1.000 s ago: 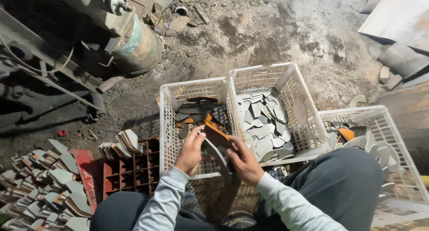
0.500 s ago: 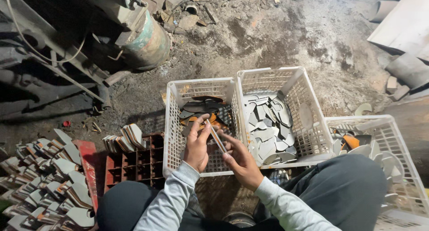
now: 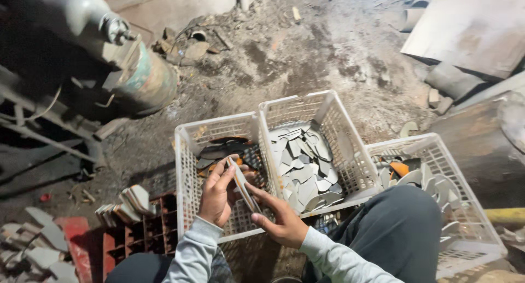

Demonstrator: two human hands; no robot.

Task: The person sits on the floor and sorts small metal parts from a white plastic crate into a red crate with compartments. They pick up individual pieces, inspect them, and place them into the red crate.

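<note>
Here, a seated worker holds a thin flat metal piece (image 3: 242, 185) edge-up over the left white crate (image 3: 188, 168), the left hand (image 3: 216, 194) pinching its upper end, the right hand (image 3: 278, 217) half-closed under its lower end. Sorting appears under way; placing it among the middle crate's (image 3: 339, 135) grey offcuts (image 3: 303, 168) would call for a short rightward carry.

A thin, flat piece (image 3: 241, 185) stands edge-on, pinched between both hands, above the left white crate (image 3: 188, 168).
</note>
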